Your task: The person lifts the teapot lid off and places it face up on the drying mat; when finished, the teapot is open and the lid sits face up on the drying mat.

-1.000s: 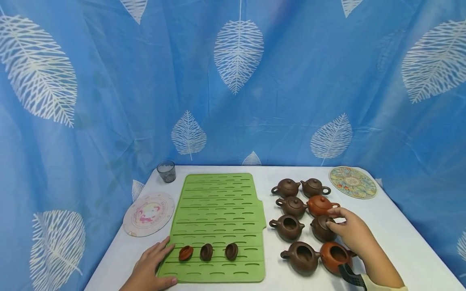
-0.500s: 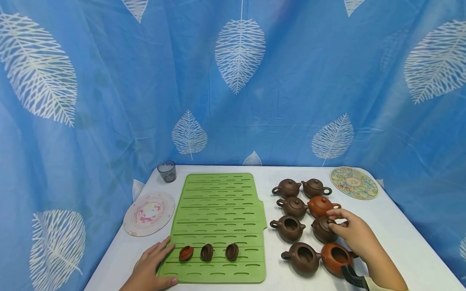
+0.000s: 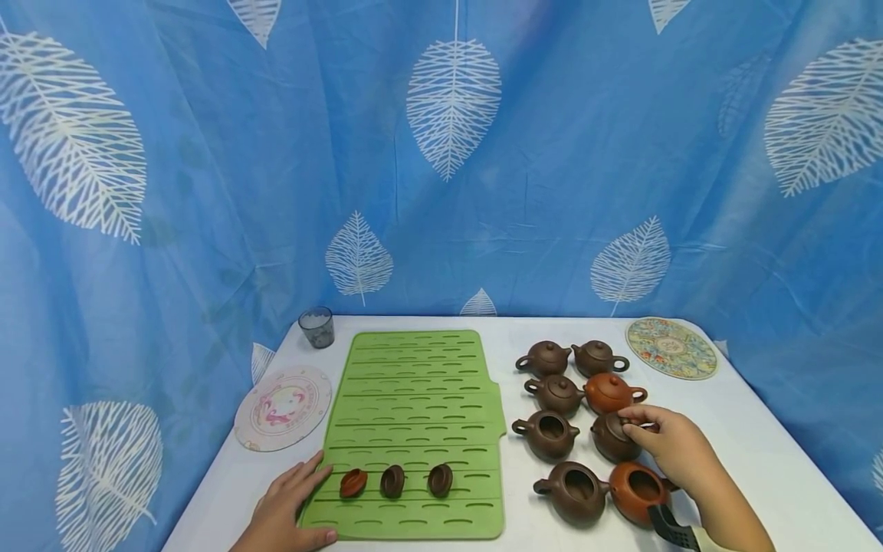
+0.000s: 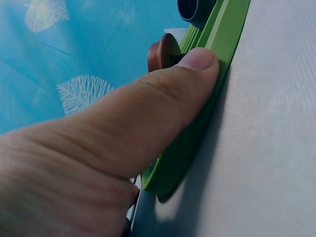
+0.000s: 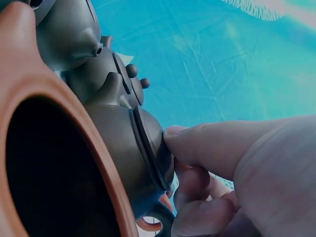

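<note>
My right hand (image 3: pixel 679 456) pinches at the top of the lid (image 5: pixel 155 143) of a dark brown teapot (image 3: pixel 610 445). The lid sits on the pot's mouth, and its knob is hidden by thumb and fingertips in the right wrist view. Near that wrist is a lidless reddish-orange teapot (image 3: pixel 624 504). Lidless dark teapots stand to the left, one in front (image 3: pixel 585 515) and one behind (image 3: pixel 560 451). My left hand (image 3: pixel 286 506) rests on the left edge of the green mat (image 3: pixel 414 429), fingers extended. On the mat lie a reddish lid (image 3: pixel 353 484) and two dark lids (image 3: pixel 392 482).
Several lidded teapots, including a reddish one (image 3: pixel 610 395), stand farther back. A dark glass (image 3: pixel 317 328) and a pink-patterned round mat (image 3: pixel 283 408) are at left. A colourful round mat (image 3: pixel 672 349) lies back right. Blue curtain (image 3: pixel 538 192) hangs behind the table.
The fingers of my right hand have come down slightly on the lid; the index finger is lower than before. My left hand and the lids on the mat stay in place.
</note>
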`<act>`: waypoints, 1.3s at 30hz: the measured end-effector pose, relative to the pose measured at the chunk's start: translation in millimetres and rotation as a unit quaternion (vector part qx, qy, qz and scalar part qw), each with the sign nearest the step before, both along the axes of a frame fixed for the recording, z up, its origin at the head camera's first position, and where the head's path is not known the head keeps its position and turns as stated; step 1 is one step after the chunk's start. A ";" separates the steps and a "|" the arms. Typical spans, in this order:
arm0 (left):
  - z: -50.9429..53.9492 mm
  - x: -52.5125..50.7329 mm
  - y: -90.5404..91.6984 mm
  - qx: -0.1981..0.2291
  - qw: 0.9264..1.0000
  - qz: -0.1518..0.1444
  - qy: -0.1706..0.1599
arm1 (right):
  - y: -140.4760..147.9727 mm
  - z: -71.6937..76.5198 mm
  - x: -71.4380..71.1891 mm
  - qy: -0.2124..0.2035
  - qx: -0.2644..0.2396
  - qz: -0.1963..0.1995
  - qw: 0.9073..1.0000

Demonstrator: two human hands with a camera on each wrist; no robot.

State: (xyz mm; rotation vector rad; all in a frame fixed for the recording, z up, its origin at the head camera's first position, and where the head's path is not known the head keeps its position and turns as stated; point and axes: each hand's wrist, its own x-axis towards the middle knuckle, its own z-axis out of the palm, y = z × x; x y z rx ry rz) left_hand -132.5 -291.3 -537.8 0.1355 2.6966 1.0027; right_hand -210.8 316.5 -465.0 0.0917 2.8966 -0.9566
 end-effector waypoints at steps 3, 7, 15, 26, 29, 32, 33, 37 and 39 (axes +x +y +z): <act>-0.6 0.7 -0.3 0.001 1.000 -0.002 0.005 | 0.3 -0.1 1.0 0.008 0.011 0.000 1.000; -2.0 1.3 -1.5 0.001 1.000 -0.009 0.015 | -0.7 0.9 3.7 0.026 0.016 -0.012 0.999; -4.0 2.0 -2.2 -0.001 1.000 -0.004 0.019 | -14.9 5.0 12.7 0.084 -0.011 -0.013 0.996; -8.3 -0.1 -5.1 -0.001 1.000 -0.006 0.023 | -43.4 9.0 13.8 0.081 -0.082 0.008 0.993; -9.9 -1.0 -5.6 -0.001 1.000 -0.008 0.026 | -50.9 10.2 12.1 0.082 -0.099 0.007 0.992; -7.8 -1.2 -4.3 0.000 1.000 -0.008 0.024 | -57.8 10.0 10.3 0.083 -0.140 0.007 0.987; -6.6 -1.0 -3.6 0.000 1.000 -0.007 0.023 | -59.9 9.7 10.0 0.082 -0.156 0.006 0.984; -4.2 -0.6 -2.7 -0.002 1.000 -0.009 0.017 | -68.9 8.1 8.2 0.061 -0.229 -0.008 0.971; -3.6 -0.5 -2.4 -0.002 1.000 -0.011 0.014 | -73.6 7.7 7.4 0.059 -0.257 -0.015 0.964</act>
